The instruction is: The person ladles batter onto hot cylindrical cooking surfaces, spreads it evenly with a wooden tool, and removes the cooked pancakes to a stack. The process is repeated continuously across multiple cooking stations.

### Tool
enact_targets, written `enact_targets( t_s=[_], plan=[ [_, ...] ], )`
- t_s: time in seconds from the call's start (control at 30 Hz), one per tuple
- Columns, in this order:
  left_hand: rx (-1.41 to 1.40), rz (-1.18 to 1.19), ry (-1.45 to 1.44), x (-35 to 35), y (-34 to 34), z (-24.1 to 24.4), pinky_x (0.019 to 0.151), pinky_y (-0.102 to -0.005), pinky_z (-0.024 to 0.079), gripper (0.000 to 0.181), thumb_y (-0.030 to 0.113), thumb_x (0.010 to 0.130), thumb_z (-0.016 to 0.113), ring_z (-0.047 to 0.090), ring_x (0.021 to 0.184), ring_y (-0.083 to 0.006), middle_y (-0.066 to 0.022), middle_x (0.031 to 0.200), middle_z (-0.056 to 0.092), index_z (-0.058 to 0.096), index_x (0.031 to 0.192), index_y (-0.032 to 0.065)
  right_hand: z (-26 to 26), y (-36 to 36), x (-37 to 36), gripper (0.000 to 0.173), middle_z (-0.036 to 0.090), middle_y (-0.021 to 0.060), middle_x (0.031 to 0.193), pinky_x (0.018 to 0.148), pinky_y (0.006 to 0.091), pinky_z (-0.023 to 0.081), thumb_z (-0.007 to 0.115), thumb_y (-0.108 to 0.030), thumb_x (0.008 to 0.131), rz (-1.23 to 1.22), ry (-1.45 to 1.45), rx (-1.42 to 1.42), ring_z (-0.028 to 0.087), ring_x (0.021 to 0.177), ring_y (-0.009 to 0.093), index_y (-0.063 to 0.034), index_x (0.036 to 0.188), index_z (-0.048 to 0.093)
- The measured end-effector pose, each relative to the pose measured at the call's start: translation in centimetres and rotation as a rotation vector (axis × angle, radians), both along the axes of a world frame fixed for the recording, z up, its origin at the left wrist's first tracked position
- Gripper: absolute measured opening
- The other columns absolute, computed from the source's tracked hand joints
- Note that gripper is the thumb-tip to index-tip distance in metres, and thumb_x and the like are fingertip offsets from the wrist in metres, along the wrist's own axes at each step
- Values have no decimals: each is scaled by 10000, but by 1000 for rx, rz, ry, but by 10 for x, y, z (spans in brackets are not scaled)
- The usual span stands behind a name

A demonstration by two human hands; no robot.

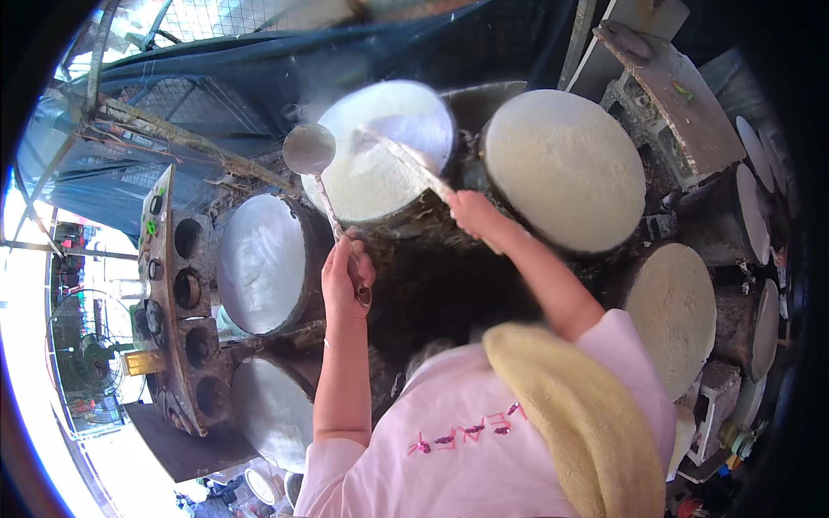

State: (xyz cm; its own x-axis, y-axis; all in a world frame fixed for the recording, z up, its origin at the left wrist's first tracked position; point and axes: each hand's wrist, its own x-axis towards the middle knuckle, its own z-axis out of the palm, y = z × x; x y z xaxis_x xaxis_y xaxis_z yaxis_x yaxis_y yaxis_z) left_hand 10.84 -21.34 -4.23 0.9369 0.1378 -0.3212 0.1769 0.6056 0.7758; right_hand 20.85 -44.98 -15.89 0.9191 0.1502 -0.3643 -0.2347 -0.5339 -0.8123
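My left hand (348, 272) grips the handle of a metal ladle (309, 149), whose round bowl is held up beside the left edge of a steaming round griddle (353, 197). The fingers of my right hand (476, 217) are closed around a long pale stick-like tool (414, 165). Its far end is blurred and lies over that same griddle, where whitish batter or a thin sheet covers part of the surface. To the right of it is another round griddle (563, 171) covered with a pale, rough layer.
Two shiny round griddles (262, 265) (272, 411) stand at the left, beside a board (165, 259) on concrete blocks. More pale-topped griddles (673, 320) line the right side. A worn board (686, 103) rests on blocks at upper right. Dark sheeting (239, 71) hangs behind.
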Motion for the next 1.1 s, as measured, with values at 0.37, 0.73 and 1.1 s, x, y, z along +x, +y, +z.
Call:
enact_targets(
  t_s=[0.37,0.73,1.1],
  plan=[
    [-33,-74,2,16,21,-11,397,-225,355,249,199,995,514,452,511,-79,-22,787,539,547,1133,-5,-25,-8,0,477,637,297,871,756,538,479,411,-379,998,-19,-238,-222,615,841,475,25,872,633],
    [-40,-161,21,43,66,-15,381,-225,351,200,199,998,502,440,468,-81,-15,747,534,551,1037,9,-2,7,5,265,655,245,797,665,550,503,445,-252,972,-37,-331,-588,647,771,433,-13,920,544],
    [-36,-209,45,58,97,-23,385,-218,343,219,205,1015,466,427,528,-82,-19,809,518,535,1107,19,60,35,66,190,675,243,817,678,507,537,469,-80,880,-114,-557,-660,683,768,403,3,1041,525]
  ],
)
